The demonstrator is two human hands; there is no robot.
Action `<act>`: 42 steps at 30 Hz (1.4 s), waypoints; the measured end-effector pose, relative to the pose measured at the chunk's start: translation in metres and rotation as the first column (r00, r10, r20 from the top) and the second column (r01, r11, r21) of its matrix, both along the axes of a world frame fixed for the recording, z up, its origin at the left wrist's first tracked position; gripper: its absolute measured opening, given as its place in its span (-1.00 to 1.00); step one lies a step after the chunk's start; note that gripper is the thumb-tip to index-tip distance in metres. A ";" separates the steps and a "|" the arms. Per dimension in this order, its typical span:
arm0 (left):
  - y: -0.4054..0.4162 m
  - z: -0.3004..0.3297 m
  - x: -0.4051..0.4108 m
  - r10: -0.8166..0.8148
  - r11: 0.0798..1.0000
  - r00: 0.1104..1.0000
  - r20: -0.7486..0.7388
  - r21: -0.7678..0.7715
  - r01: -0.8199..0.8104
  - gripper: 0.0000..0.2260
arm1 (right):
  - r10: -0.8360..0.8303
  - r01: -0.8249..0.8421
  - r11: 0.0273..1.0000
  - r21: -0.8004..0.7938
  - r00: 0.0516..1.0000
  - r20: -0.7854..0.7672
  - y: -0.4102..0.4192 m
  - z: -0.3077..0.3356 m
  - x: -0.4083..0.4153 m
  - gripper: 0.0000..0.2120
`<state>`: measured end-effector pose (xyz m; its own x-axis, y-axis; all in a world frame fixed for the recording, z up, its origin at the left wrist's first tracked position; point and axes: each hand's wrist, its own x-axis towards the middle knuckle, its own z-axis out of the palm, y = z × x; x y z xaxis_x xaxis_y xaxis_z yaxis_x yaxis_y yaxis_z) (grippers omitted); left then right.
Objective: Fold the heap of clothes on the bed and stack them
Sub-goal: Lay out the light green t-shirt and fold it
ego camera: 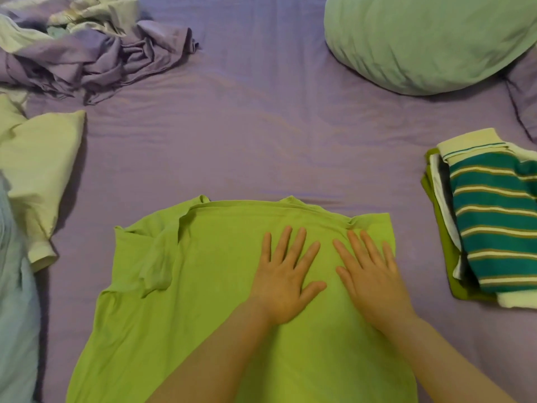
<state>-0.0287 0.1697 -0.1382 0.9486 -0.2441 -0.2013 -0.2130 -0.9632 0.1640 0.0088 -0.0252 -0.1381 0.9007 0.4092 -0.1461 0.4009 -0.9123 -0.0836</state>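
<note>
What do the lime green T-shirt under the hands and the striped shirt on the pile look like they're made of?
The lime green T-shirt looks like thin, matte cotton-type jersey: it lies limp, with soft wrinkles at the sleeve. The teal, white and tan striped shirt atop the folded stack seems a thicker knit, judging by its ribbed-looking cream collar and hem band. The exact fibre cannot be told from the picture.

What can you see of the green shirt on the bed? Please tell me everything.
The green shirt is lime green, of soft knit cloth, spread flat on the purple bed with its collar at the far edge. Its right side looks folded inward already; the left sleeve lies out, creased. The left hand and the right hand press flat on it, fingers spread.
</note>
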 end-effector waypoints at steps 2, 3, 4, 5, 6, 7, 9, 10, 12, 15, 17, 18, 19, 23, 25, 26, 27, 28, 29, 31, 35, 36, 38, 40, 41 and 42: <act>0.018 0.001 -0.022 -0.003 1.000 1.000 -0.015 -0.004 0.003 -0.39 | -0.074 0.074 0.997 -0.026 0.997 -0.007 0.021 0.007 -0.003 -0.35; 0.029 0.004 -0.031 -0.010 1.000 1.000 -0.015 -0.007 0.010 -0.40 | -0.068 0.068 0.997 -0.027 0.998 -0.009 0.034 0.010 -0.005 -0.34; 0.042 0.005 -0.040 -0.018 1.000 1.000 -0.016 -0.007 0.018 -0.42 | -0.037 0.037 0.999 -0.025 0.999 -0.011 0.048 0.013 -0.010 -0.34; 0.056 0.008 -0.050 -0.023 1.000 1.000 -0.021 -0.008 0.023 -0.43 | 0.007 -0.008 1.000 -0.019 1.000 -0.025 0.063 0.014 -0.016 -0.34; 0.072 0.009 -0.059 -0.026 1.000 0.999 -0.025 -0.016 0.026 -0.45 | 0.054 -0.055 0.998 -0.008 0.997 -0.046 0.078 0.014 -0.022 -0.34; 0.088 0.010 -0.070 -0.031 0.999 0.999 -0.019 -0.027 0.030 -0.47 | 0.091 -0.091 0.996 0.006 0.994 -0.058 0.092 0.013 -0.027 -0.33; 0.122 0.009 -0.093 -0.054 0.998 0.998 0.016 -0.044 0.055 -0.52 | 0.132 -0.130 0.991 0.028 0.988 -0.080 0.120 0.012 -0.039 -0.31; 0.139 0.008 -0.104 -0.074 0.996 0.997 0.031 -0.038 0.075 -0.54 | 0.148 -0.145 0.989 0.039 0.984 -0.097 0.135 0.011 -0.045 -0.31; 0.171 0.010 -0.117 -0.116 0.993 0.993 0.024 0.016 0.115 -0.55 | 0.187 -0.180 0.981 0.067 0.975 -0.118 0.163 0.010 -0.058 -0.33; 0.213 0.015 -0.111 -0.124 0.987 0.992 0.020 0.103 0.121 -0.49 | 0.230 -0.220 0.971 0.093 0.966 -0.120 0.203 0.009 -0.068 -0.35; 0.237 0.016 -0.092 -0.107 0.984 0.993 0.052 0.147 0.099 -0.44 | 0.225 -0.215 0.973 0.086 0.966 -0.128 0.224 0.010 -0.067 -0.37; 0.248 0.015 -0.081 -0.090 0.984 0.994 0.063 0.158 0.079 -0.43 | 0.225 -0.217 0.974 0.072 0.965 -0.134 0.234 0.011 -0.066 -0.37; 0.258 0.015 -0.070 -0.063 0.984 0.996 0.061 0.172 0.052 -0.42 | 0.228 -0.223 0.973 0.057 0.964 -0.135 0.244 0.011 -0.063 -0.38; 0.281 0.019 -0.042 0.098 0.977 0.995 0.009 0.189 -0.098 -0.34 | 0.199 -0.204 0.979 -0.012 0.968 -0.153 0.274 0.010 -0.045 -0.39; 0.287 0.010 -0.040 0.162 0.972 0.987 0.018 0.170 -0.162 -0.32 | 0.155 -0.161 0.986 -0.043 0.980 -0.124 0.284 0.006 -0.032 -0.34; 0.288 0.005 -0.041 0.197 0.968 0.980 0.006 0.157 -0.196 -0.32 | 0.148 -0.156 0.986 -0.060 0.983 -0.109 0.288 0.003 -0.026 -0.31; 0.289 0.001 -0.041 0.226 0.963 0.974 -0.011 0.151 -0.221 -0.32 | 0.152 -0.161 0.984 -0.074 0.982 -0.112 0.289 -0.001 -0.022 -0.29; 0.290 -0.002 -0.040 0.240 0.960 0.970 -0.031 0.156 -0.233 -0.32 | 0.158 -0.173 0.980 -0.098 0.977 -0.146 0.291 -0.002 -0.018 -0.29; 0.291 -0.004 -0.038 0.244 0.959 0.968 -0.055 0.162 -0.232 -0.31 | 0.161 -0.185 0.975 -0.125 0.970 -0.184 0.293 0.000 -0.015 -0.29; 0.288 0.000 -0.036 0.236 0.958 0.968 -0.081 0.185 -0.218 -0.31 | 0.160 -0.199 0.969 -0.146 0.956 -0.244 0.294 0.008 -0.013 -0.29; 0.267 0.017 -0.049 0.253 0.929 0.967 -0.029 0.284 -0.235 -0.30 | 0.174 -0.208 0.970 -0.128 0.956 -0.235 0.279 0.019 -0.027 -0.24; 0.257 0.021 -0.056 0.268 0.928 0.963 -0.030 0.275 -0.250 -0.30 | 0.169 -0.203 0.972 -0.118 0.954 -0.249 0.269 0.022 -0.034 -0.23; 0.231 0.026 -0.076 0.312 0.929 0.950 -0.014 0.216 -0.301 -0.32 | 0.156 -0.191 0.976 -0.109 0.950 -0.270 0.245 0.029 -0.047 -0.27; 0.203 0.031 -0.098 0.347 0.933 0.938 -0.003 0.100 -0.345 -0.41 | 0.138 -0.174 0.978 -0.118 0.955 -0.262 0.215 0.041 -0.055 -0.36; 0.188 0.033 -0.109 0.342 0.939 0.939 -0.019 0.042 -0.341 -0.45 | 0.130 -0.170 0.976 -0.138 0.958 -0.255 0.197 0.045 -0.058 -0.42; 0.173 0.035 -0.119 0.328 0.945 0.944 -0.033 -0.005 -0.328 -0.48 | 0.116 -0.161 0.974 -0.158 0.958 -0.264 0.178 0.048 -0.060 -0.44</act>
<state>-0.1479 0.3423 -0.1031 0.9698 0.0774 -0.2312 0.1198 -0.9772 0.1755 -0.0507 0.1525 -0.0897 0.7618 0.4745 -0.4411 0.5108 -0.8587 -0.0414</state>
